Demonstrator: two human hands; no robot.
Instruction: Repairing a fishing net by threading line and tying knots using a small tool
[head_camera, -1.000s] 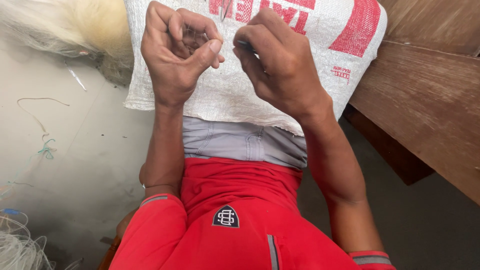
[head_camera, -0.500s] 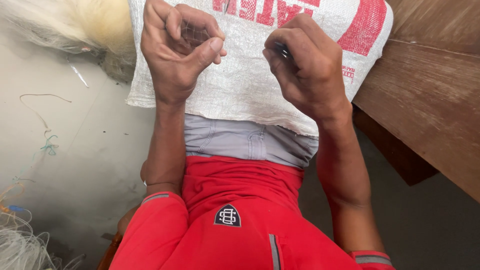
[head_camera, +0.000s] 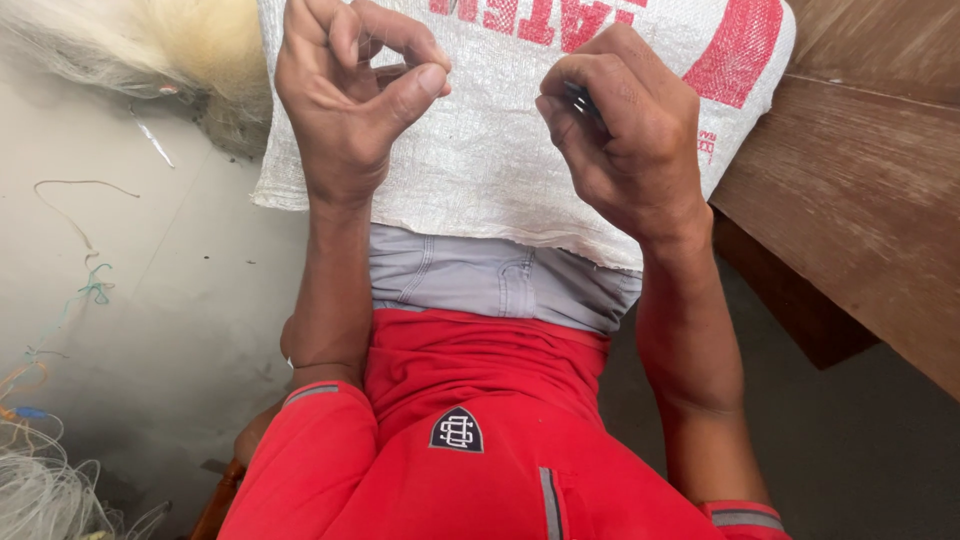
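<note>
Since half a second ago the right hand has drawn slightly rightward, widening the gap to the left hand; sack unmoved on the lap. Left fingers curled, thumb tip meeting forefinger in a pinch; a fine thread seems caught there, too thin to confirm. Right fingers closed tight around a small dark tool, only its tip showing past the knuckles. Wooden bench at right. Net cut off at lower left.

Both hands above a woven sack on the lap, wooden bench to its right.
</note>
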